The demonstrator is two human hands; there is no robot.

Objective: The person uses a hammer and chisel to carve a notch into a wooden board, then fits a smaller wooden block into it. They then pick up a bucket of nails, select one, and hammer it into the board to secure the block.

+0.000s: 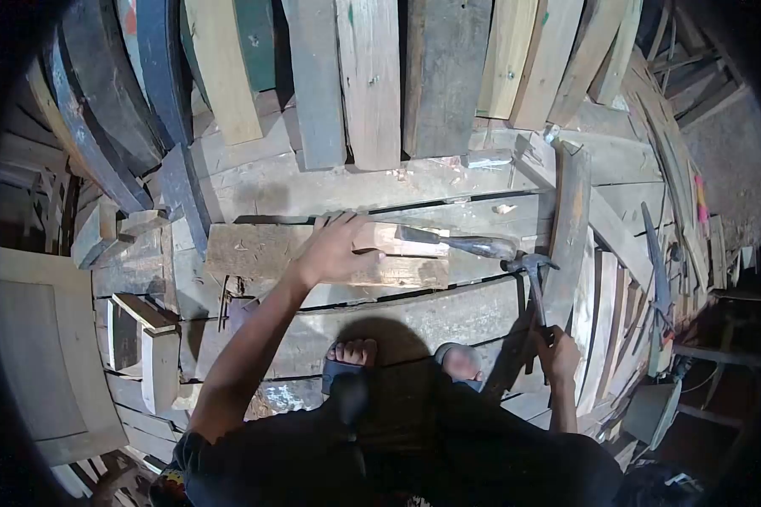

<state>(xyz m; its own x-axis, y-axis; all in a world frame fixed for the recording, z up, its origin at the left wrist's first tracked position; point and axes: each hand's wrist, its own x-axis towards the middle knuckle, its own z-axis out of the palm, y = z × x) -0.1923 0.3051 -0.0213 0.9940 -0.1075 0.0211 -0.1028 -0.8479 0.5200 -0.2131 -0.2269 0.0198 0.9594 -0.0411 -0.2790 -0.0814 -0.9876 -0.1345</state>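
My left hand (338,247) lies across a short, thick wooden board (254,251), its fingers bent over the far edge and the thumb apart on top. To the right of that hand, pale freshly cut wood shows on the board. A chisel (479,246) rests there, its dark blade over the board and its worn handle pointing right. My right hand (558,355) is wrapped around the handle of a claw hammer (533,266). The hammer's metal head is close to the butt of the chisel handle.
Planks (368,93) stand in a row along the far side. A beam (571,203) lies on the right, with a handsaw (654,253) beyond it. Small wood frames (148,325) are at left. My sandalled feet (351,359) stand on the slatted floor (414,325).
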